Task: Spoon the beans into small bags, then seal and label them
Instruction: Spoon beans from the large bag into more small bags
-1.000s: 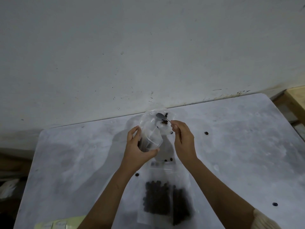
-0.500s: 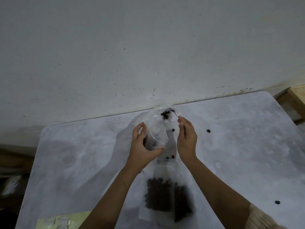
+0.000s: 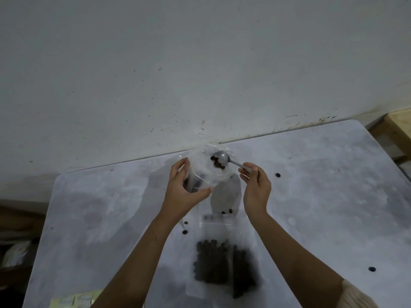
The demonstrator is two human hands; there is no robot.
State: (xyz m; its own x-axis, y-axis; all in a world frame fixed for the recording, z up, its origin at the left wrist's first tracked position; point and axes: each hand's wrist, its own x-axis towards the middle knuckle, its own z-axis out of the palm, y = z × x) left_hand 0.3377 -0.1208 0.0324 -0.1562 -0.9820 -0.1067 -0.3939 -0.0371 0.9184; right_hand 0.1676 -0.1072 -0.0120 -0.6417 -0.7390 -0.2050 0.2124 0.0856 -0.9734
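The pale, scuffed wall (image 3: 200, 63) fills the upper half of what I can see. Below it the mottled grey table (image 3: 322, 207) runs right up against its foot. A bit of light wooden furniture (image 3: 398, 130) stands off the table's far right corner.

On the near part of the table, between the person's forearms, clear filled bags (image 3: 213, 263) lie flat and overlapping, packed with dark beans. At the near left edge a yellow-green sheet of labels (image 3: 73, 300) pokes into sight.

Further back, near the wall, the left hand (image 3: 182, 192) is lifted off the table. Its thumb and fingers are curled round a small clear bag (image 3: 204, 167) of crumpled plastic, mouth up and open. The right hand (image 3: 255, 187) sits just beside it, fingers curled, pinching the handle end of a metal spoon (image 3: 222, 157). The spoon's bowl reaches into the mouth of the bag. A little cluster of beans (image 3: 216, 163) shows right against the bowl. Through the plastic I cannot tell whether they lie on the spoon or in the bag.

Loose beans are scattered on the table:
- a pair (image 3: 226, 211) just beyond the filled bags
- one (image 3: 184, 231) by the left forearm
- one (image 3: 277, 174) right of the right hand
- one (image 3: 371, 268) well out to the right
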